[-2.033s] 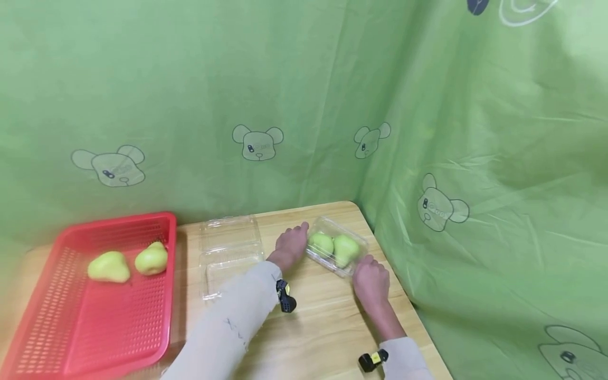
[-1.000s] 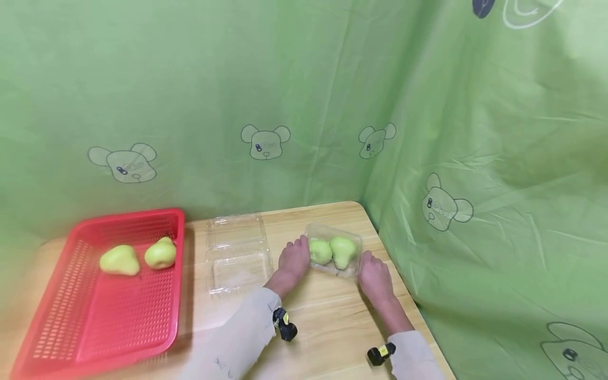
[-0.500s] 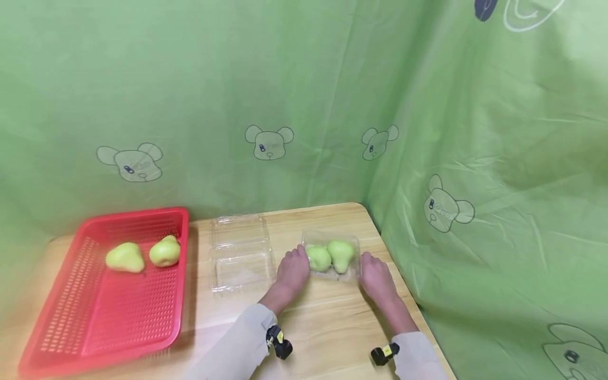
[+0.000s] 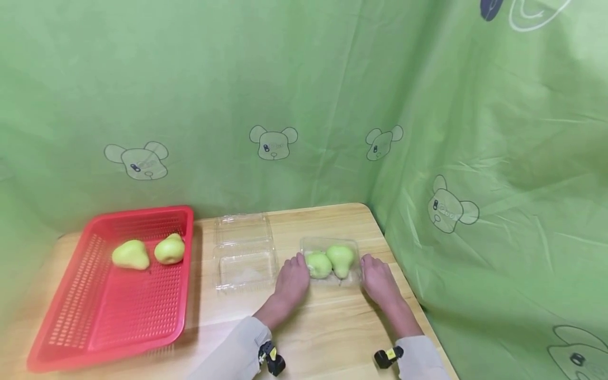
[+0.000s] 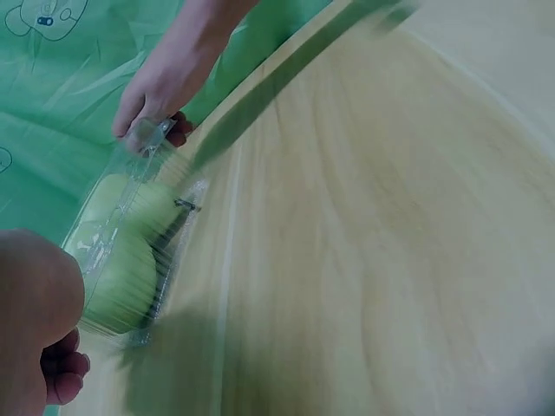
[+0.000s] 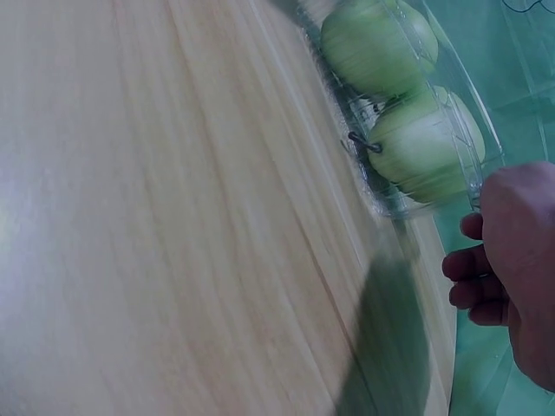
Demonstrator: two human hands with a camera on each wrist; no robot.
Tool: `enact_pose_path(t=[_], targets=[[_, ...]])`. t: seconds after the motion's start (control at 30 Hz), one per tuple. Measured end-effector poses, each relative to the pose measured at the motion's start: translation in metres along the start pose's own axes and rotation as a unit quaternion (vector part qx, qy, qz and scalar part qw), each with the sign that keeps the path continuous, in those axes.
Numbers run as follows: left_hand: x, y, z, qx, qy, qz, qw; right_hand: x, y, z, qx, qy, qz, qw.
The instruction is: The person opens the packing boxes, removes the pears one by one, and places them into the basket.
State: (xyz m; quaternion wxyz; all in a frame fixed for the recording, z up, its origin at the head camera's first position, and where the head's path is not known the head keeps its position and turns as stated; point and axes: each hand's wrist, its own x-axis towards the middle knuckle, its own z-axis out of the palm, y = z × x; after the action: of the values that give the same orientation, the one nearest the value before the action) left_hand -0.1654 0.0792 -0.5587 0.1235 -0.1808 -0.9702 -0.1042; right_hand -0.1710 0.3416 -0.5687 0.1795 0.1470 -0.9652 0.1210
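Note:
A clear plastic clamshell box (image 4: pixel 328 241) with its lid down stands at the right of the table, two green pears (image 4: pixel 340 258) inside. My left hand (image 4: pixel 292 278) grips its left end, fingers curled; in the left wrist view this hand (image 5: pixel 35 316) partly covers that end. At the opposite end, my right hand (image 4: pixel 378 279) pinches the rim between thumb and fingers. From the right wrist, the right hand (image 6: pixel 529 260) shows curled fingers below the box corner, and a dark stem juts from the nearer pear (image 6: pixel 425 147).
A second clear clamshell box (image 4: pixel 244 258) lies opened flat, left of the hands. Further left stands a red perforated basket (image 4: pixel 138 338) with two pears (image 4: pixel 130 255) in it. Green curtains (image 4: pixel 304 79) hang behind and along the right edge of the wooden table (image 4: pixel 328 327).
Both hands have drawn the pear-filled box toward the person and turned it from slanted to nearly square with the table. The view has swung slightly, shifting the basket rightward in frame.

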Motion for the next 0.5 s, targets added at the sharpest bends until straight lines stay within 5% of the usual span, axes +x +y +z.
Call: enact_pose_path(t=[0.3,0.5], targets=[[-0.017,-0.001,-0.005,0.022,0.021,0.022,0.9993,0.0,0.0,-0.002,0.016,-0.044,0.012,0.999],[-0.027,0.002,-0.012,-0.024,-0.002,0.009,0.9997,0.001,-0.002,-0.004,0.025,-0.067,0.017,0.997]])
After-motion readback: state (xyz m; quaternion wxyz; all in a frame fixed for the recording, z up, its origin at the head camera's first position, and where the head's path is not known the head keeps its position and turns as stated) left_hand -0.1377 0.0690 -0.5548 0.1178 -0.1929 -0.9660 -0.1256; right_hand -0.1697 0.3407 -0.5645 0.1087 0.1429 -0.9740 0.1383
